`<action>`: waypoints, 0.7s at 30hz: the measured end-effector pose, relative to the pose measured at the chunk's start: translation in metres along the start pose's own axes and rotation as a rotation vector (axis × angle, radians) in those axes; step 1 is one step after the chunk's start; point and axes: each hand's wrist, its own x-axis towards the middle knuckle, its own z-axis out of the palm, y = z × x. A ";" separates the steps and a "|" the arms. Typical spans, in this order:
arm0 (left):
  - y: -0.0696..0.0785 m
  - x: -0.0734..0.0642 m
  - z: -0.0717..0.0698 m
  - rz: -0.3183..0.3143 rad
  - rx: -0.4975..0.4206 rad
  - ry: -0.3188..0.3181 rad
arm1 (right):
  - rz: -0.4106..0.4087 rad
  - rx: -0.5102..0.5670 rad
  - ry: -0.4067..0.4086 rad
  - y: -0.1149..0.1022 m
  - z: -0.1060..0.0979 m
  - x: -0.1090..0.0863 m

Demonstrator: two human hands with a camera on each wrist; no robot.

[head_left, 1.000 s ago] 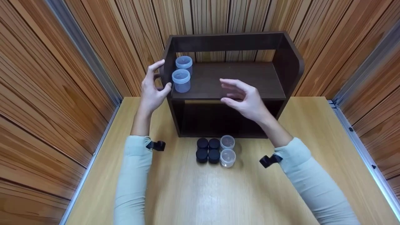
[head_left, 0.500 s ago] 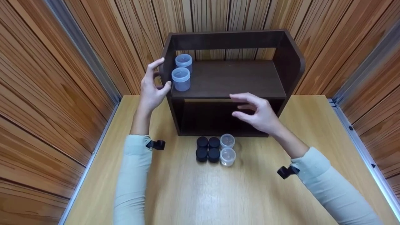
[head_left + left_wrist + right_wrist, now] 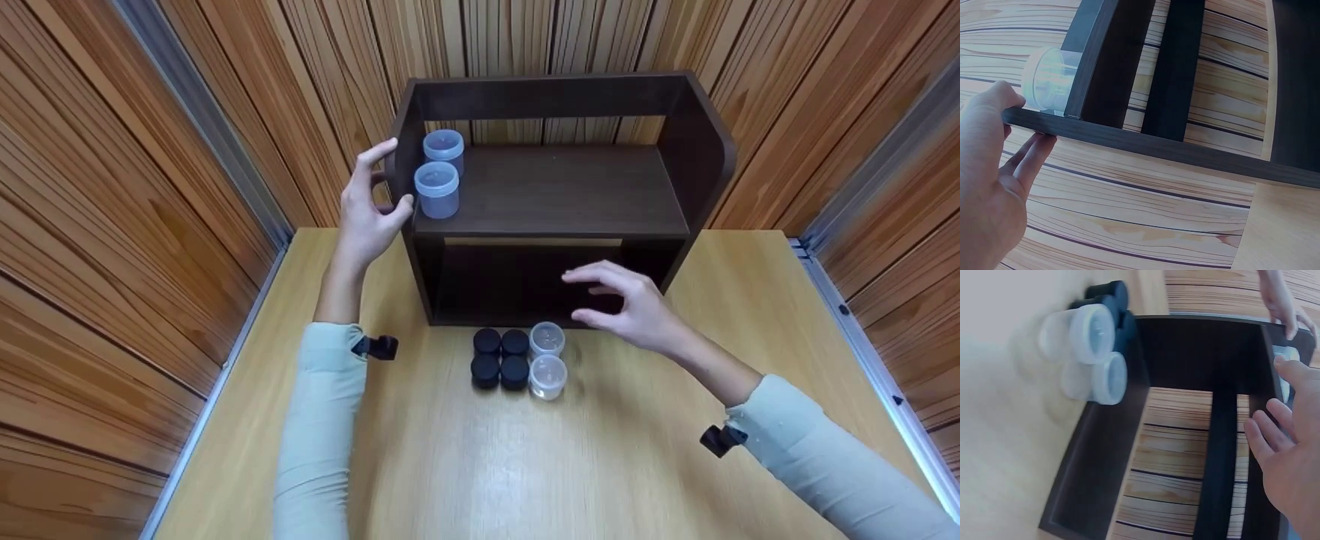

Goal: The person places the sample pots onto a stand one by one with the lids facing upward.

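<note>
I could read no text, label, brand, number or sign: none on the dark brown shelf unit, none on the bluish translucent jars it carried, none on the black round containers below. The small pale marks on top of the clear jars were too faint to make out.
</note>
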 end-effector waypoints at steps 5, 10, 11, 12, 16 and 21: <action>-0.001 0.000 0.000 0.010 -0.002 0.002 | 0.069 -0.091 0.015 0.008 0.008 -0.013; 0.000 0.000 0.000 0.007 0.006 0.001 | 0.129 -0.119 0.023 0.013 0.016 -0.026; 0.000 0.000 0.000 0.008 0.008 0.002 | 0.147 -0.116 0.024 0.014 0.018 -0.029; 0.000 0.000 0.000 0.010 0.010 0.002 | 0.164 -0.113 0.026 0.015 0.020 -0.031; 0.000 0.000 0.001 0.014 0.015 -0.004 | 0.216 -0.089 0.026 0.017 0.028 -0.042; 0.000 0.000 0.000 0.015 0.015 -0.004 | 0.241 -0.066 0.024 0.022 0.040 -0.054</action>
